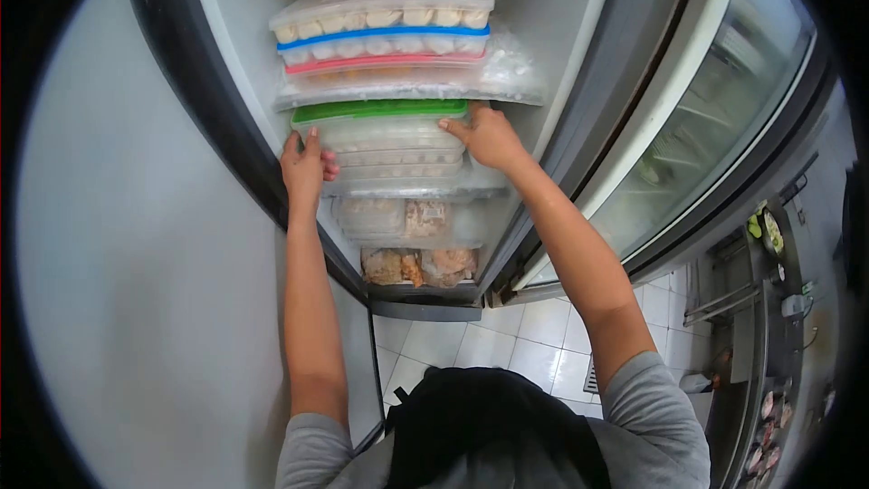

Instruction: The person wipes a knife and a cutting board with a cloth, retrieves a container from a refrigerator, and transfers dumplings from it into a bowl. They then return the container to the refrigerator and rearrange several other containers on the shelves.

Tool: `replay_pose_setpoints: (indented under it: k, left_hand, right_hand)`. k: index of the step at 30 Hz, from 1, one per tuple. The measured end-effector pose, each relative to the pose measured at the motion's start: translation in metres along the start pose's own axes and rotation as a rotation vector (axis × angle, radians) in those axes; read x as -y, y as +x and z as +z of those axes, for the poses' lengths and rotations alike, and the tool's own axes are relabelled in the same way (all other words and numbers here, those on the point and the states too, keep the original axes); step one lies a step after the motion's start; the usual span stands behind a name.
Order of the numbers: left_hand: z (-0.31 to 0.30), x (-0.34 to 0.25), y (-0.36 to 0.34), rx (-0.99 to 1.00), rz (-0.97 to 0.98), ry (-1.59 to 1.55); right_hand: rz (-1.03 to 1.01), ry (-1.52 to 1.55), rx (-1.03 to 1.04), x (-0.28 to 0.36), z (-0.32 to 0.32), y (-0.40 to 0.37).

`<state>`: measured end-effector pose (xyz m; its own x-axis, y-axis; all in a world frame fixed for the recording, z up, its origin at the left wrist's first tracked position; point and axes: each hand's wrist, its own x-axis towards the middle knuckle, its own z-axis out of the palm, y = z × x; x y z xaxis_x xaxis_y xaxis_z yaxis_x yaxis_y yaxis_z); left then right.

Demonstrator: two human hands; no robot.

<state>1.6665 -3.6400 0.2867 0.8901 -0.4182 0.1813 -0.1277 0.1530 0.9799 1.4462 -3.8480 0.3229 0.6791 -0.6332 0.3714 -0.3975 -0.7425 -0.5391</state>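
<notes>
A clear plastic food container with a green lid (pixel 380 110) tops a stack of clear containers (pixel 398 159) on a freezer shelf. My left hand (pixel 305 170) is at its left front corner, a thumb and finger pinching the edge, other fingers curled in front of the stack. At the right front corner, my right hand (pixel 489 138) grips the same container, its thumb on the front and its fingers partly hidden along the side. What the green-lidded container holds cannot be made out.
On the shelf above, containers with blue (pixel 385 38) and pink edges sit under a clear tray of pale pieces (pixel 389 18). Lower shelves hold packs (pixel 425 217) and bagged food (pixel 448 264). An open door (pixel 154 217) stands left; a glass-fronted door (pixel 688 118) is right.
</notes>
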Motion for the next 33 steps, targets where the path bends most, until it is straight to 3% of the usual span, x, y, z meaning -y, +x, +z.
replay_pose_setpoints:
  k: [4,6,7,9,10,12,14,16,17,18,23,25,30,32,33]
  left_hand:
    - [-0.008,-0.013,-0.008,0.047,-0.027,0.131]
    - [-0.011,-0.024,-0.014,-0.205,0.385,0.522]
    - [-0.005,-0.041,-0.016,-0.208,0.404,0.509]
    - [0.003,-0.078,-0.031,-0.253,0.657,0.289]
    - [0.006,-0.087,-0.026,-0.253,0.667,0.284]
    - [0.018,-0.113,-0.003,-0.267,0.794,0.27]
    - [0.026,-0.12,0.03,-0.319,0.775,0.285]
    - [0.027,-0.127,0.061,-0.158,0.498,0.227]
    - [0.023,-0.151,0.045,0.07,0.34,0.156]
    - [0.023,-0.152,0.044,0.077,0.349,0.152]
    - [0.016,-0.134,0.058,0.234,0.465,0.064]
    - [0.018,-0.126,0.061,0.229,0.52,0.082]
    - [0.03,-0.135,0.051,0.198,0.584,0.116]
    - [0.034,-0.129,0.053,0.111,0.715,0.158]
    - [0.035,-0.135,0.044,0.039,0.69,0.251]
  right_hand:
    - [-0.022,-0.148,0.062,0.011,-0.022,-0.023]
    - [-0.138,-0.102,0.096,0.022,-0.055,-0.036]
    - [-0.147,-0.108,0.076,0.037,-0.08,-0.036]
    - [-0.019,0.114,0.009,0.068,-0.124,-0.042]
    - [-0.087,0.18,-0.212,0.063,-0.127,-0.031]
    - [-0.175,0.315,-0.428,0.068,-0.139,-0.005]
    - [-0.086,0.344,-0.346,0.066,-0.147,0.026]
    - [0.006,0.373,-0.264,0.063,-0.147,0.047]
    - [0.03,0.427,-0.128,0.06,-0.145,0.055]
    - [0.055,0.477,0.011,0.064,-0.147,0.056]
    - [-0.113,0.397,0.145,0.05,-0.139,0.052]
    - [-0.024,0.511,0.109,0.053,-0.134,0.036]
    - [-0.038,0.468,0.048,0.061,-0.107,0.039]
    - [0.007,0.522,-0.013,0.072,-0.11,0.035]
    - [0.088,0.523,-0.109,0.072,-0.109,0.037]
